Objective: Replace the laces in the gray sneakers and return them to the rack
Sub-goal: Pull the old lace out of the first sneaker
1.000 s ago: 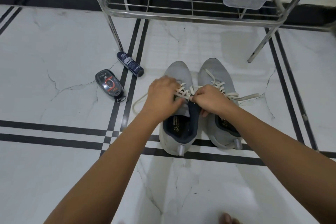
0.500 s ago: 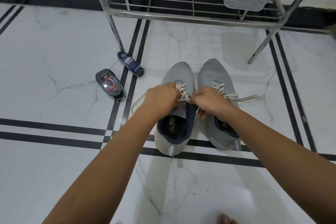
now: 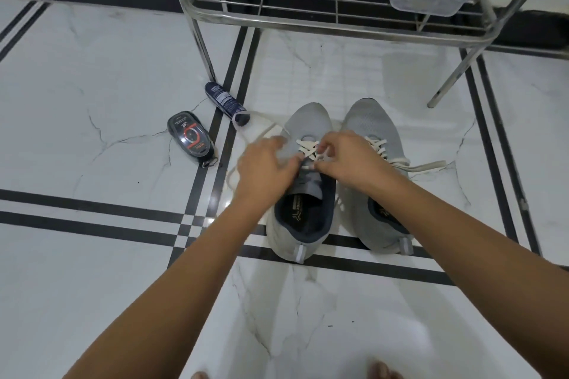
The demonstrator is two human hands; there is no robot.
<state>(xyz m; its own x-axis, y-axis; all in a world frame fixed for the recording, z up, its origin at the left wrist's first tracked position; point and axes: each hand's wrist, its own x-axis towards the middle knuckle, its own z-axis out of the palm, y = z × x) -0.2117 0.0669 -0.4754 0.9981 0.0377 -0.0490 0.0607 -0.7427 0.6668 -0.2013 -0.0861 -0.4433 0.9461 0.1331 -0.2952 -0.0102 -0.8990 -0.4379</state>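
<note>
Both hands worked over the gray left sneaker (image 3: 300, 224) on the floor (image 3: 92, 255), just beside the right sneaker (image 3: 371, 120). The right hand (image 3: 351, 160) pinched the cream lace (image 3: 308, 147) at its fingers (image 3: 327, 148). The left hand (image 3: 266, 169) was blurred; whether its fingers (image 3: 278, 144) grasped the lace could not be told. Toward the wrists, the insole bore a white logo, its print illegible. Left of the fingers lay a black case (image 3: 191, 138) and a dark tube (image 3: 226, 100), their labels unreadable. Beyond stood the rack (image 3: 308, 23).
</note>
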